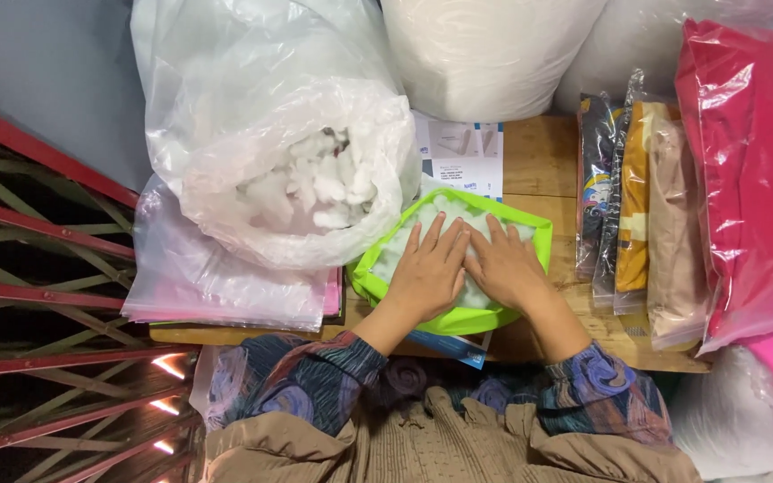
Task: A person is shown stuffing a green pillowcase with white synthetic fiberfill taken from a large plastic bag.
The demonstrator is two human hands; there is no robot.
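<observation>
Both hands, left (428, 273) and right (505, 266), lay flat, released, pressing stuffing (458, 219) into green cover (458, 317) on table (539, 156); better to push evenly toward corners

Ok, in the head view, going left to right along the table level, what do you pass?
Red metal grating → stack of flat clear bags → left hand → right hand, both pressing white filling in the green cover → upright row of packaged fabrics → pink bagged bundle.
</observation>
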